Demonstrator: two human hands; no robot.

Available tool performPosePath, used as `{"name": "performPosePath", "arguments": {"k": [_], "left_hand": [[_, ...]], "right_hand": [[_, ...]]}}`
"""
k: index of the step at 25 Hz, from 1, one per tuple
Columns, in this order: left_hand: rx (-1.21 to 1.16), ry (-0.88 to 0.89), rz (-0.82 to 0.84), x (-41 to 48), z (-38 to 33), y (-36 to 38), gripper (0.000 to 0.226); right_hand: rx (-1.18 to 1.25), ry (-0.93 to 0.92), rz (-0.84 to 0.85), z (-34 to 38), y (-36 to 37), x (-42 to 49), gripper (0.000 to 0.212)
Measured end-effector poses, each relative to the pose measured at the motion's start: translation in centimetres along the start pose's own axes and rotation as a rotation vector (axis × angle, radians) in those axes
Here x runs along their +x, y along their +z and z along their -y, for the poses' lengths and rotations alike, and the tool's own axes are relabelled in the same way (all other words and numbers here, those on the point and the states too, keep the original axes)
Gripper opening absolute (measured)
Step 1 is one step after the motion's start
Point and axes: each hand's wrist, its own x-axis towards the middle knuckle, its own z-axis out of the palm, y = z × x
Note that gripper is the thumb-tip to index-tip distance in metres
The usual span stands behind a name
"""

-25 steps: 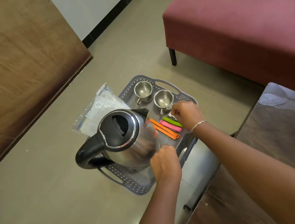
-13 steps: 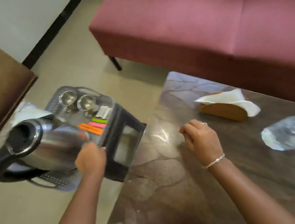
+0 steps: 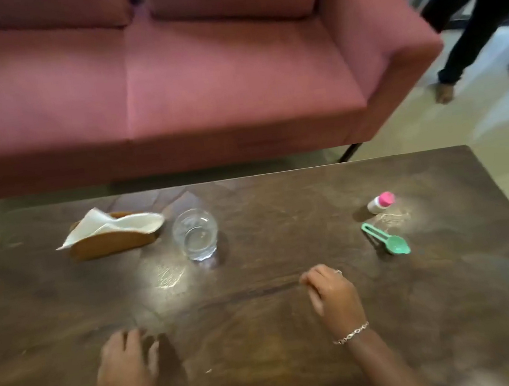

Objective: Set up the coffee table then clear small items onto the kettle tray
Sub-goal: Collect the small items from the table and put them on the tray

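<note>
The dark wooden coffee table [image 3: 264,336] fills the lower view. On it stand a wooden napkin holder with white napkins [image 3: 114,234] at the left, a clear glass [image 3: 194,233] beside it, and at the right a small white bottle with a pink cap [image 3: 381,203] lying on its side and a green plastic spoon [image 3: 387,239]. My left hand [image 3: 125,369] hovers over the near left of the table, fingers apart, holding nothing. My right hand [image 3: 334,295] is over the middle, fingers loosely curled, empty. The kettle tray is out of view.
A maroon sofa [image 3: 169,84] runs along the far side of the table. Another person's legs in dark trousers [image 3: 465,38] are at the far right on the pale floor.
The view has swung right from the floor tray to the table. My left hand has let go of the tray and come over the table; my right hand has moved further across it.
</note>
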Motion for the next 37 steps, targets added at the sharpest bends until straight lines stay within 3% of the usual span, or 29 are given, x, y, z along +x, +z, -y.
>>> {"name": "performPosePath", "arguments": {"k": [3, 7, 11, 15, 20, 24, 28, 33, 37], "left_hand": [[0.019, 0.209, 0.033, 0.0, -5.0, 1.5, 0.023], [-0.017, 0.414, 0.003, -0.4, -10.7, 3.3, 0.031], [-0.012, 0.629, -0.039, -0.5, -15.4, 4.9, 0.029], [0.003, 0.708, -0.046, -0.1, -19.4, 5.3, 0.011], [0.029, 0.707, 0.073, 0.7, -22.8, 5.1, 0.027], [-0.002, 0.776, 0.072, 2.4, -25.9, 5.1, 0.026], [-0.052, 0.728, 0.115, 4.9, -30.5, 5.2, 0.015], [-0.256, 0.635, 0.208, 6.6, -38.4, 7.2, 0.043], [-0.356, 0.61, 0.28, 6.9, -43.7, 9.6, 0.057]], "right_hand": [[-0.079, 0.083, -0.072, -6.1, -2.3, -1.5, 0.017], [-0.25, 0.204, -0.143, -13.2, -4.5, -0.5, 0.009], [-0.409, 0.22, 0.005, -17.1, -4.5, 3.0, 0.025], [-0.446, 0.235, 0.16, -19.0, -2.8, 5.1, 0.037], [-0.424, 0.289, 0.164, -20.1, -1.7, 5.9, 0.032], [-0.275, 0.374, 0.134, -20.5, -2.5, 6.0, 0.029], [-0.002, 0.58, -0.082, -20.4, -5.3, 5.0, 0.021], [0.279, 0.807, -0.377, -19.8, -9.3, 0.4, 0.02], [0.513, 0.916, -0.495, -20.2, -9.8, -4.2, 0.028]]}}
